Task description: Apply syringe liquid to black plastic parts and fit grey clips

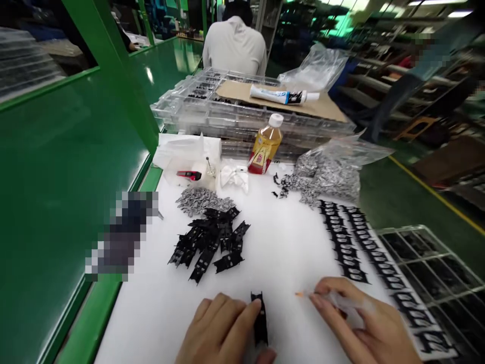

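My left hand (pixel 222 328) rests on the white work surface, its fingers curled and its index fingertip pressing the upper end of a black plastic part (pixel 261 326). The thumb is near the part's lower end, so the part lies held in place. In a pinch, my right hand (pixel 359 318) grips a translucent, syringe-like dispenser (pixel 335 299) whose orange tip points left toward that part without touching it. Ahead lies a loose pile of similar black parts (pixel 212 237). Behind them is a heap of small grey pieces (pixel 202 198).
Black parts in rows (pixel 343 237) line the right side. Farther back stand a drink bottle (pixel 267 144), a bag of grey pieces (pixel 333 167) and stacked clear trays (pixel 235 114) with a tube (pixel 280 95) on cardboard. A red-and-black cutter (pixel 189 175) lies left. A person (pixel 235 43) sits beyond.
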Available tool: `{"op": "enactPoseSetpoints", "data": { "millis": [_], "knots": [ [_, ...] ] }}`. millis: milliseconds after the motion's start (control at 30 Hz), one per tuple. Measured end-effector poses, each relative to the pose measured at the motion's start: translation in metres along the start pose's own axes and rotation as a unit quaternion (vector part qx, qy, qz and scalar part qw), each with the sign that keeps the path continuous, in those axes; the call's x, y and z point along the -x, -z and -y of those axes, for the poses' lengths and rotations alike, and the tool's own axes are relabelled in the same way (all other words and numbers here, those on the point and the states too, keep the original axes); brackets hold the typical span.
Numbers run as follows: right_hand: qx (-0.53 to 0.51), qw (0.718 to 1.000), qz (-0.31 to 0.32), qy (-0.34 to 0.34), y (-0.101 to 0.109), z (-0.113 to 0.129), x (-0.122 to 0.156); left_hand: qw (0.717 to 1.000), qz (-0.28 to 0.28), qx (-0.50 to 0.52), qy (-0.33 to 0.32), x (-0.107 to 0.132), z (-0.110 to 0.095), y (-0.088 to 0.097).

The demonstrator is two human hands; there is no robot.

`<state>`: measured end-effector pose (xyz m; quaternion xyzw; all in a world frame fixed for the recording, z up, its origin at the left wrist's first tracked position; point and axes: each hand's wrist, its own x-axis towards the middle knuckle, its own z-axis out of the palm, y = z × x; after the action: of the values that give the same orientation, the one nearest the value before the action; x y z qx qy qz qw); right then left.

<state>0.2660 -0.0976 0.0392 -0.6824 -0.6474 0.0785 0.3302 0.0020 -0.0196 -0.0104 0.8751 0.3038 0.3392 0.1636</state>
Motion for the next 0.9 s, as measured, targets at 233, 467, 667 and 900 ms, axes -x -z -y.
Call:
{"op": "enactPoseSetpoints", "data": {
  "millis": [233, 467, 667, 900],
  "knots": [
    [-0.037, 0.994, -0.090, -0.049, -0.009, -0.014, 0.013, 0.998, 0.035, -0.002, 0.052, -0.007, -0.010, 0.004],
    [-0.019, 0.993, -0.112, -0.038, -0.004, -0.002, 0.011, 0.993, 0.022, 0.095, 0.072, -0.009, -0.012, 0.008],
    [-0.010, 0.997, 0.071, 0.036, -0.001, 0.003, 0.004, 0.993, 0.021, 0.012, 0.118, -0.006, -0.013, 0.010],
    [-0.024, 0.999, 0.033, 0.010, 0.006, 0.004, 0.015, 0.993, 0.058, -0.061, 0.082, -0.006, -0.016, 0.005]
  ]
}}
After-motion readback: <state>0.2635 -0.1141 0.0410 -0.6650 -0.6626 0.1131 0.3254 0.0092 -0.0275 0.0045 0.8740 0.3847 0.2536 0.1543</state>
